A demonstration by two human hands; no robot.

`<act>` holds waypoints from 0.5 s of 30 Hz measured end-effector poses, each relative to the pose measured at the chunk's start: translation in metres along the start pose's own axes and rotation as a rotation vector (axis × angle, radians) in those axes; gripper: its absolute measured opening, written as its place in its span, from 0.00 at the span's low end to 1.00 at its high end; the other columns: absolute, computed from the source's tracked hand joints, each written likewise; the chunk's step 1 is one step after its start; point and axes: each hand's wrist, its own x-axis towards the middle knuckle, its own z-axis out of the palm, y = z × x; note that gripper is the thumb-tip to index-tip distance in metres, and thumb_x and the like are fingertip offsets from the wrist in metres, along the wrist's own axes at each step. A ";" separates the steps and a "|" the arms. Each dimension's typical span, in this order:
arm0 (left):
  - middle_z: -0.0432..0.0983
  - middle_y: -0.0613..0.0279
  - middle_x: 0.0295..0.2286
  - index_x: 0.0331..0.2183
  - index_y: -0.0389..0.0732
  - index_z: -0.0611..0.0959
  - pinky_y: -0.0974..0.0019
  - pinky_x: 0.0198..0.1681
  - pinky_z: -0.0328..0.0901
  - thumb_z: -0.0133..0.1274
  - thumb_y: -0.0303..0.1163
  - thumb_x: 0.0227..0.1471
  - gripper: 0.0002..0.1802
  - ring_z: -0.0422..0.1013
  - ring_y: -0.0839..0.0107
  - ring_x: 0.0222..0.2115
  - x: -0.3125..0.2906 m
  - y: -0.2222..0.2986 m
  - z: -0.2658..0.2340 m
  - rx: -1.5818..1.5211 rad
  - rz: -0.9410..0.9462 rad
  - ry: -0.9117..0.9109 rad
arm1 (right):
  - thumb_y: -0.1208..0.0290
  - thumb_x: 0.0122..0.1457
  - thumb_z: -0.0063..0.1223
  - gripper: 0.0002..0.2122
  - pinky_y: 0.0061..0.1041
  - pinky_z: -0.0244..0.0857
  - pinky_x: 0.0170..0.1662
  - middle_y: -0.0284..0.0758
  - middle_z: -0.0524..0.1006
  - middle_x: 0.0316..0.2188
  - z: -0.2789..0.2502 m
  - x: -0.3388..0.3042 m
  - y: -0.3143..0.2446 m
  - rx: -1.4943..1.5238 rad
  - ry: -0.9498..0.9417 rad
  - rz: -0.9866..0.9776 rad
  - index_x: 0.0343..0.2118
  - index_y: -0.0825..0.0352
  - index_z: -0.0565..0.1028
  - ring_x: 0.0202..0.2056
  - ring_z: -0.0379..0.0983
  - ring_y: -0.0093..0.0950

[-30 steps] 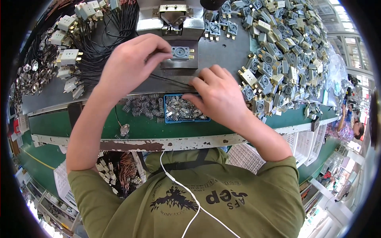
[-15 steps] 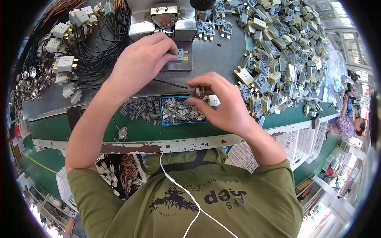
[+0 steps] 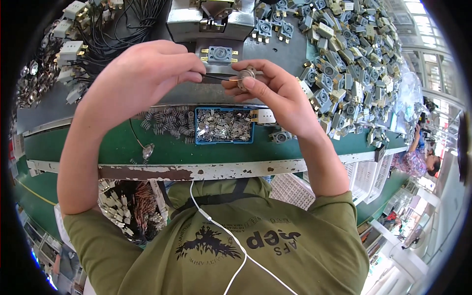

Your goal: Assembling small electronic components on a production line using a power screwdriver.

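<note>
Between its thumb and fingertips, my left hand pinches a thin black wire. Toward the right the wire turns copper-coloured and runs to a round silver metal part. That disc-shaped part is gripped between the thumb and fingers of my right hand. Just beyond both hands, a grey square housing with a ringed centre and brass tabs lies on the metal block. It touches neither hand. Near my right wrist, a white housing with brass tabs rests at the edge of the blue tray.
Small metal pieces fill the blue tray; coil springs lie left of it. A metal fixture stands at the back. Heaped housings cover the right side. Black wires and white housings crowd the left.
My left hand has moved away from the grey housing, back and left, and now pinches the wire. My right hand has raised the round metal part slightly. The view has shifted.
</note>
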 end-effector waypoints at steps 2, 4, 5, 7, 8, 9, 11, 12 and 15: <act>0.75 0.56 0.27 0.36 0.37 0.82 0.56 0.35 0.68 0.60 0.23 0.50 0.08 0.74 0.56 0.32 -0.002 -0.002 -0.004 0.002 0.026 0.011 | 0.68 0.73 0.47 0.18 0.31 0.74 0.54 0.46 0.81 0.48 0.002 0.003 0.001 0.101 -0.029 0.000 0.60 0.73 0.68 0.50 0.79 0.30; 0.74 0.55 0.27 0.35 0.36 0.81 0.58 0.34 0.67 0.58 0.22 0.52 0.05 0.72 0.56 0.30 -0.003 -0.003 -0.009 0.030 0.051 0.014 | 0.66 0.74 0.46 0.19 0.33 0.74 0.55 0.48 0.80 0.49 0.003 0.006 0.000 0.200 -0.063 0.003 0.61 0.74 0.68 0.51 0.79 0.33; 0.74 0.55 0.27 0.35 0.36 0.81 0.58 0.34 0.67 0.58 0.22 0.52 0.05 0.72 0.56 0.30 -0.004 -0.002 -0.008 0.028 0.049 0.018 | 0.66 0.74 0.46 0.19 0.33 0.74 0.55 0.48 0.80 0.49 0.004 0.007 0.001 0.196 -0.066 0.006 0.61 0.74 0.68 0.51 0.79 0.33; 0.75 0.56 0.27 0.34 0.36 0.81 0.57 0.35 0.67 0.58 0.24 0.53 0.04 0.73 0.55 0.30 -0.005 0.002 -0.008 0.009 -0.032 -0.028 | 0.67 0.74 0.45 0.20 0.32 0.74 0.54 0.47 0.80 0.49 0.007 0.010 0.006 0.174 -0.018 -0.052 0.62 0.74 0.67 0.50 0.79 0.32; 0.75 0.56 0.27 0.34 0.36 0.81 0.57 0.35 0.67 0.58 0.24 0.53 0.04 0.73 0.55 0.30 -0.006 0.002 -0.007 0.014 -0.039 -0.024 | 0.67 0.74 0.45 0.20 0.32 0.74 0.54 0.47 0.80 0.49 0.011 0.011 0.006 0.172 -0.027 -0.055 0.62 0.74 0.67 0.50 0.79 0.32; 0.75 0.56 0.26 0.34 0.36 0.81 0.57 0.34 0.67 0.59 0.25 0.54 0.05 0.73 0.55 0.30 -0.006 0.002 -0.004 -0.030 -0.054 -0.008 | 0.68 0.73 0.46 0.19 0.31 0.74 0.54 0.46 0.80 0.48 0.016 0.010 0.005 0.098 0.073 -0.109 0.62 0.74 0.68 0.49 0.79 0.30; 0.75 0.56 0.26 0.34 0.36 0.81 0.57 0.34 0.67 0.59 0.27 0.54 0.06 0.74 0.55 0.30 -0.006 0.005 0.002 -0.071 -0.076 0.007 | 0.69 0.73 0.47 0.19 0.30 0.74 0.53 0.44 0.81 0.48 0.024 0.010 0.006 0.029 0.167 -0.161 0.62 0.74 0.69 0.48 0.79 0.29; 0.76 0.54 0.26 0.33 0.36 0.80 0.54 0.35 0.68 0.58 0.31 0.56 0.08 0.74 0.52 0.31 -0.004 0.007 0.004 -0.101 -0.099 0.008 | 0.70 0.73 0.48 0.18 0.28 0.74 0.53 0.43 0.81 0.47 0.027 0.012 0.007 -0.047 0.278 -0.215 0.61 0.74 0.70 0.47 0.79 0.28; 0.76 0.52 0.27 0.33 0.37 0.79 0.52 0.37 0.68 0.57 0.34 0.58 0.09 0.74 0.50 0.32 -0.002 0.002 0.010 -0.136 -0.116 0.027 | 0.70 0.71 0.52 0.17 0.25 0.73 0.51 0.41 0.82 0.43 0.030 0.016 0.007 -0.077 0.424 -0.296 0.58 0.74 0.74 0.43 0.79 0.25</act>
